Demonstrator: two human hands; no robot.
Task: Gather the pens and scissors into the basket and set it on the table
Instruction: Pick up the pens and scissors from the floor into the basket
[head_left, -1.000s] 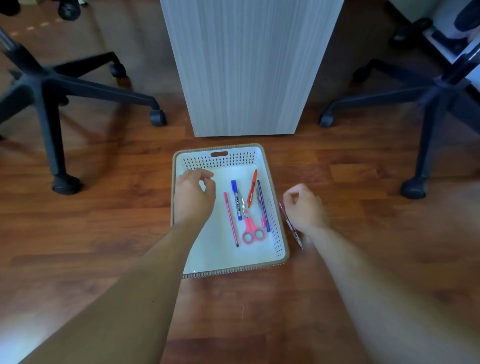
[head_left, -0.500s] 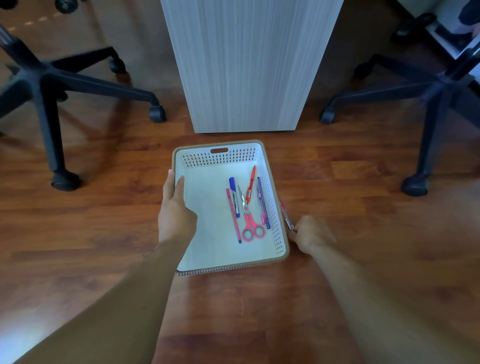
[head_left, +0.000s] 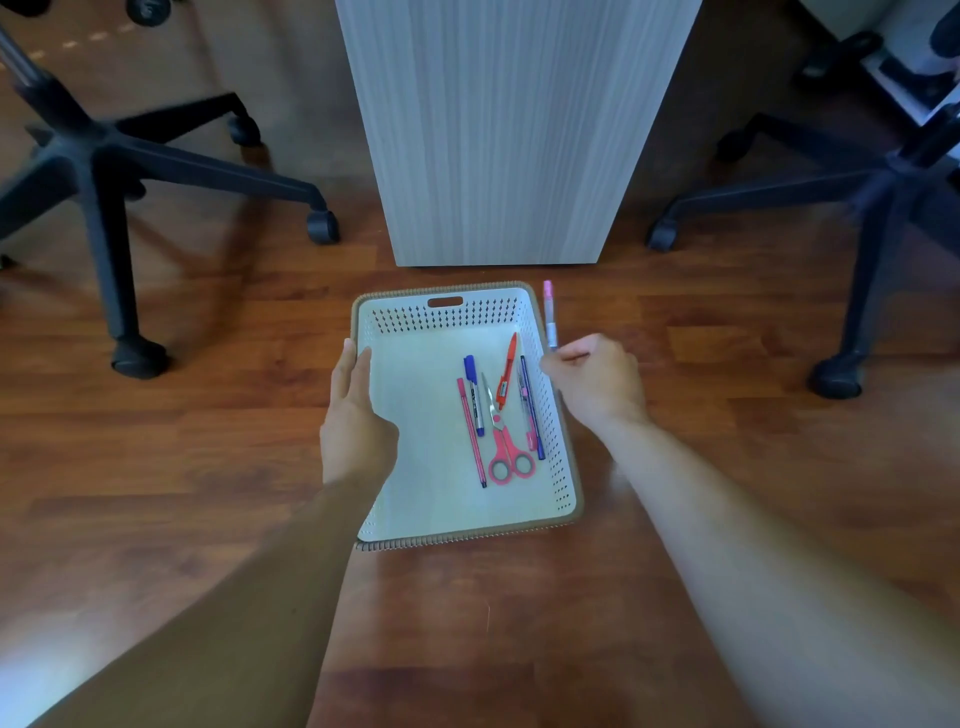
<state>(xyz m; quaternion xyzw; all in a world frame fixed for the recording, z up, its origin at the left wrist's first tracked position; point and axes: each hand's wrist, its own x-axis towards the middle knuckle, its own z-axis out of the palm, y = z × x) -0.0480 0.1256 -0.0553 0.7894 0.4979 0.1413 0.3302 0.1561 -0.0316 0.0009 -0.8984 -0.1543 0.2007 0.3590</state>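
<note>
A white perforated basket (head_left: 415, 499) with a brown rim lies on the wooden floor. Inside it are pink scissors (head_left: 506, 447), a thin pink pen (head_left: 471, 434), a blue-capped marker (head_left: 474, 392), a red pen (head_left: 506, 371) and a dark blue pen (head_left: 531, 410). My left hand (head_left: 356, 415) grips the basket's left wall, thumb inside. My right hand (head_left: 595, 382) hovers over the basket's right rim and pinches a pink-capped pen (head_left: 549, 314) that points up and away from me.
A grey wood-grain table panel (head_left: 498, 130) stands just beyond the basket. Black office-chair bases with castors flank it, one on the left (head_left: 119, 171) and one on the right (head_left: 883, 176). Wooden floor surrounds the basket.
My right hand picked the pink-capped pen off the floor beside the basket and raised it over the right rim. My left hand went from inside the basket to gripping its left wall.
</note>
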